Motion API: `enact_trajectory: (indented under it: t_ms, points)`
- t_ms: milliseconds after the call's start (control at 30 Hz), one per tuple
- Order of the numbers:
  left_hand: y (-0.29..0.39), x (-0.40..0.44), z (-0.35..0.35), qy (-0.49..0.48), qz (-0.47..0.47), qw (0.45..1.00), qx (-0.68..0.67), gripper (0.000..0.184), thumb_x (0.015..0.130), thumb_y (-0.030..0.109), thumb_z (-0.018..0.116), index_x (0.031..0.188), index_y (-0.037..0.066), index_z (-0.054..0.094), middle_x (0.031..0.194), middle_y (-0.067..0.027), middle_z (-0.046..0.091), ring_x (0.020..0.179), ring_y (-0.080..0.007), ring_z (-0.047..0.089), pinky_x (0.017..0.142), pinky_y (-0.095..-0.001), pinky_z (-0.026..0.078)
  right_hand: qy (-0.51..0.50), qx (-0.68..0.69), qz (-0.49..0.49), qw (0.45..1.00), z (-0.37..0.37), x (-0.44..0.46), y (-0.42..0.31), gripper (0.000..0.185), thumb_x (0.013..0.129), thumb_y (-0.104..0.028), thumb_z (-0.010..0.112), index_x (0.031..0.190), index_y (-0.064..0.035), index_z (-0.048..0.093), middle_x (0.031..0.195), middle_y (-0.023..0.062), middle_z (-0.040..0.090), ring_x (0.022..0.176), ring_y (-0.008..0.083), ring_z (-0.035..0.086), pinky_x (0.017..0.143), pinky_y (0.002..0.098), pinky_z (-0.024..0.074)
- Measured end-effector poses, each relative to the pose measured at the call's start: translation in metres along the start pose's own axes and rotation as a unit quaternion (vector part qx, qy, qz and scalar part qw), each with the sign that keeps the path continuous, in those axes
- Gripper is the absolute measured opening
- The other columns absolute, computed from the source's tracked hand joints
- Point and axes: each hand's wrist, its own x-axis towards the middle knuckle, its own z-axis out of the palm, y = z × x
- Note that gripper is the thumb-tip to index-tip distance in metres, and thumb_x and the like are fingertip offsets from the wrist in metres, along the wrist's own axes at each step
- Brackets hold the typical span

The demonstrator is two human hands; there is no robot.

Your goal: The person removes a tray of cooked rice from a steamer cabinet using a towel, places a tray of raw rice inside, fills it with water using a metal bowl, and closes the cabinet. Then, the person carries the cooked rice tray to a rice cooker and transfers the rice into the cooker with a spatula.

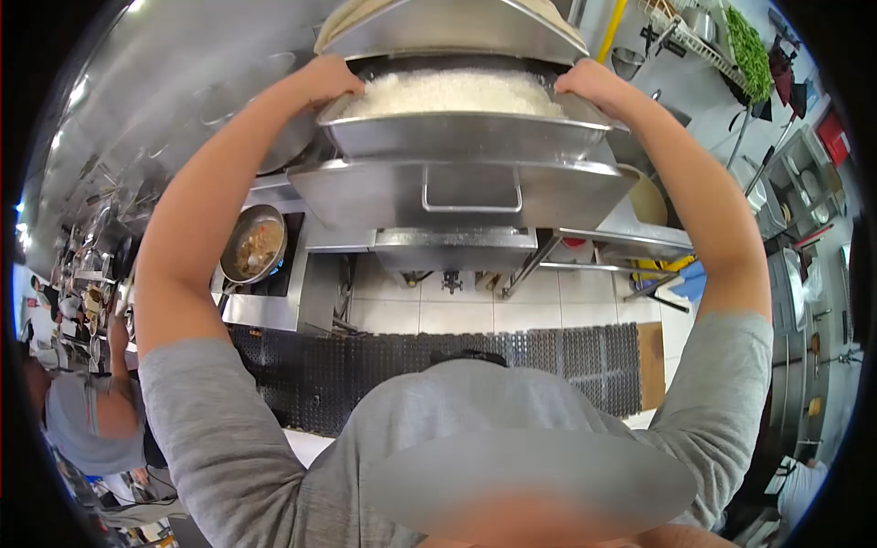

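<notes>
A long steel pan [466, 137] heaped with white rice [454, 94] is between my two hands. My left hand [334, 79] is closed on the pan's left end. My right hand [586, 80] closes on the right end; the undersides of both grips are hidden. Beneath the pan's front is a steel door panel [356, 194] with a bar handle [470, 209]. Just behind the rice rises a tilted steel lid or panel [457, 35], with pale cloth [343, 26] at its edge.
On the left, a frying pan [256, 243] with food sits on a stove. A round tan container [644, 196] stands at the right. Black rubber mats [311, 374] cover floor tiles. Another person in grey [87, 416] is at the far left.
</notes>
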Motion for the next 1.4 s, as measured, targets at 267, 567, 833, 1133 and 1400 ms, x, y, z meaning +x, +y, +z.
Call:
enact_trajectory:
  t_ms: [267, 567, 833, 1133, 1400]
  points:
    - [0.051, -0.334, -0.064, 0.208, 0.064, 0.947, -0.236, 0.024, 0.087, 0.016, 0.052, 0.073, -0.002, 0.059, 0.058, -0.0021, 0.047, 0.047, -0.0107, 0.039, 0.051, -0.0205, 0.031, 0.127, -0.277, -0.114, 0.946, -0.040, -0.132, -0.120, 0.035, 0.079, -0.036, 0.067, 0.100, -0.0082, 0.066, 0.092, 0.0120, 0.062, 0.078, 0.0279, 0.058, 0.071, 0.0405, 0.0462]
    - [0.147, -0.214, 0.134, -0.069, -0.016, 0.652, -0.755, 0.040, 0.097, 0.030, 0.047, 0.124, 0.000, 0.049, 0.081, -0.0049, 0.060, 0.058, -0.0079, 0.051, 0.045, -0.0189, 0.038, 0.197, -0.327, -0.365, 0.849, 0.038, -0.180, -0.111, 0.024, 0.077, -0.018, 0.066, 0.097, -0.0047, 0.062, 0.092, 0.0082, 0.059, 0.089, 0.0282, 0.055, 0.075, 0.0386, 0.0472]
    - [0.193, -0.180, 0.141, 0.068, 0.018, 0.514, -0.855, 0.036, 0.099, 0.027, 0.041, 0.111, -0.005, 0.051, 0.093, -0.0129, 0.064, 0.078, -0.0166, 0.063, 0.065, -0.0244, 0.050, 0.123, -0.327, -0.354, 0.868, 0.032, -0.154, -0.114, 0.010, 0.076, -0.007, 0.060, 0.083, -0.0001, 0.057, 0.081, 0.0119, 0.057, 0.085, 0.0323, 0.055, 0.073, 0.0408, 0.0454]
    - [0.191, -0.192, 0.148, 0.079, 0.053, 0.527, -0.845, 0.037, 0.098, 0.027, 0.042, 0.109, -0.006, 0.052, 0.088, -0.0155, 0.065, 0.076, -0.0210, 0.066, 0.068, -0.0286, 0.055, 0.097, -0.333, -0.356, 0.868, 0.037, -0.171, -0.125, 0.012, 0.078, -0.010, 0.060, 0.082, 0.0004, 0.058, 0.077, 0.0130, 0.056, 0.080, 0.0321, 0.056, 0.070, 0.0406, 0.0450]
    - [0.081, -0.212, 0.008, 0.342, -0.074, 0.863, -0.365, 0.044, 0.088, 0.045, 0.053, 0.082, 0.003, 0.065, 0.056, -0.0006, 0.049, 0.047, -0.0083, 0.044, 0.045, -0.0220, 0.034, 0.079, -0.165, 0.098, 0.978, -0.029, -0.118, -0.090, 0.055, 0.078, -0.053, 0.065, 0.060, -0.0021, 0.055, 0.051, 0.0023, 0.044, 0.043, 0.0119, 0.036, 0.041, 0.0304, 0.0290]
